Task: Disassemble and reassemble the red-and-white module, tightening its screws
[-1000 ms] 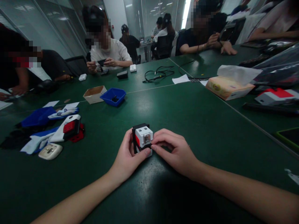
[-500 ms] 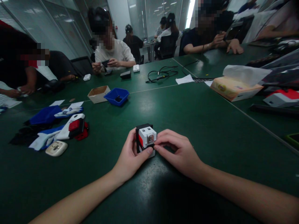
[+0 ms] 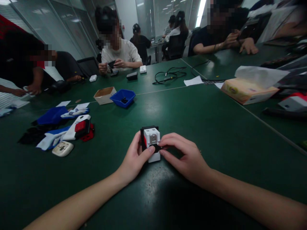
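A small boxy device (image 3: 152, 132), white with red sides and a black back plate, stands on the green table between my hands. On its near face is a greyish metal square, with a black part (image 3: 155, 148) below it. My left hand (image 3: 136, 156) wraps round the device's left side, thumb across the front over the black part. My right hand (image 3: 183, 153) has its thumb and fingertips pinched together at the right edge of that black part; whatever sits between these fingertips is too small to make out.
To the left lie a white-and-red device (image 3: 82, 127), gloves (image 3: 75, 112) and a cream-coloured gadget (image 3: 62, 149). Ahead are a cardboard box (image 3: 105, 95), a blue tray (image 3: 123, 97) and cables (image 3: 169, 76). A tissue pack (image 3: 248, 91) lies at right. Several people sit around the table.
The view has shifted slightly, moving the table objects rightward. The device's front now faces me more squarely, and its black part shows more. Both hands stay on it.
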`<state>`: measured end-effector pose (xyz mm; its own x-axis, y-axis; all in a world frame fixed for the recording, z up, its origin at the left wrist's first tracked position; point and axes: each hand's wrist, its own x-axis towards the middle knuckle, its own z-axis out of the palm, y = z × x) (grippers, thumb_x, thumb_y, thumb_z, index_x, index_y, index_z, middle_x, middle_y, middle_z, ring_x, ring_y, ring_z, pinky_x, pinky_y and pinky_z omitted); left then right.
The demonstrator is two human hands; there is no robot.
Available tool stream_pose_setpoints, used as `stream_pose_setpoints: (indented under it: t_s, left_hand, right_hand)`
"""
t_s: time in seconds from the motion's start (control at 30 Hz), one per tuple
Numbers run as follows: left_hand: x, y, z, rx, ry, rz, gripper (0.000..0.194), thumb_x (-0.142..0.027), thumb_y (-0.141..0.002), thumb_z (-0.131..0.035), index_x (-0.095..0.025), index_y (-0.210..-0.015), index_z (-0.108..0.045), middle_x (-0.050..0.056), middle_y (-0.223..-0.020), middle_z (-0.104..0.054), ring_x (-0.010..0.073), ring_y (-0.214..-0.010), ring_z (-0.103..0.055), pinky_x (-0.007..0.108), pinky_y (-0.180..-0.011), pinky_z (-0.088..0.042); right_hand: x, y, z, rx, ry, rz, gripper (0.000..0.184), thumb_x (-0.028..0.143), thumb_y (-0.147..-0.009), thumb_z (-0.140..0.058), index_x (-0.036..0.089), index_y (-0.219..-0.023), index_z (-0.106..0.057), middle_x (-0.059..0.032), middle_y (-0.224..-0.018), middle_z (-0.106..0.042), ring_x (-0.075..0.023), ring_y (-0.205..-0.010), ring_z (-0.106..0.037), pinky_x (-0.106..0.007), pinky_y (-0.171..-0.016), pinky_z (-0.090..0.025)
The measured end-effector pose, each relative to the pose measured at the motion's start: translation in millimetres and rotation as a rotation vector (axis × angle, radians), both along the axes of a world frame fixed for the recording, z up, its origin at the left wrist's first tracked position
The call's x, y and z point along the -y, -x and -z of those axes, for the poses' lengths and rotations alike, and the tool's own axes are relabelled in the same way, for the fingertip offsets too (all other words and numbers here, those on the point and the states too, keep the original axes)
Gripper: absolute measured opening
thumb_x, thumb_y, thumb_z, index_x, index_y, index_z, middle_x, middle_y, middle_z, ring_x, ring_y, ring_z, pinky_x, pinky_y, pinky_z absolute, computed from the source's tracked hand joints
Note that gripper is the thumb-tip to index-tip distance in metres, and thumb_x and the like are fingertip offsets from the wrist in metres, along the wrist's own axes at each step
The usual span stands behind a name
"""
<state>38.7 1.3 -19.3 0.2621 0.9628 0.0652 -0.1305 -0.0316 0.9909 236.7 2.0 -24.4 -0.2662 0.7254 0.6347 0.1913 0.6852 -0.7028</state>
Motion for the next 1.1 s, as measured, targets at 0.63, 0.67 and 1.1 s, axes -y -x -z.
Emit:
stream_pose_setpoints:
  t_s: [0.63, 0.67, 1.1]
  left_hand:
    - [-2.1, 17.0, -10.5, 0.434, 0.689, 0.501, 0.031, -0.031, -0.098, -0.066, -0.019, -0.126, -0.061, 0.01, -0.112, -0.072, 0.0223, -0.093, -0.075, 0.04, -0.077, -0.067]
    - [-1.8, 16.7, -10.7, 0.448, 0.688, 0.51, 0.03, -0.03, -0.098, -0.065, -0.018, -0.126, -0.061, 0.01, -0.112, -0.072, 0.0225, -0.094, -0.075, 0.04, -0.077, -0.067]
    - [-3.6, 18.5, -13.2, 0.504, 0.706, 0.546, 0.029, -0.024, -0.099, -0.064, -0.015, -0.127, -0.063, 0.013, -0.117, -0.073, 0.0241, -0.098, -0.076, 0.042, -0.082, -0.067]
  right_hand:
    - [3.5, 0.4, -1.5, 0.11, -0.2, -0.012, 0.017, 0.007, -0.083, -0.06, 0.021, -0.093, -0.058, -0.0037, -0.085, -0.066, -0.0172, -0.075, -0.06, -0.03, -0.066, -0.05]
    - [3.2, 0.5, -1.1, 0.107, -0.198, -0.013, 0.018, 0.007, -0.082, -0.061, 0.021, -0.092, -0.057, -0.0034, -0.084, -0.066, -0.017, -0.074, -0.059, -0.03, -0.065, -0.049]
    - [3.9, -0.1, -4.2, 0.08, -0.183, -0.03, 0.016, 0.006, -0.085, -0.061, 0.019, -0.095, -0.06, -0.0043, -0.083, -0.066, -0.0162, -0.074, -0.059, -0.029, -0.067, -0.048]
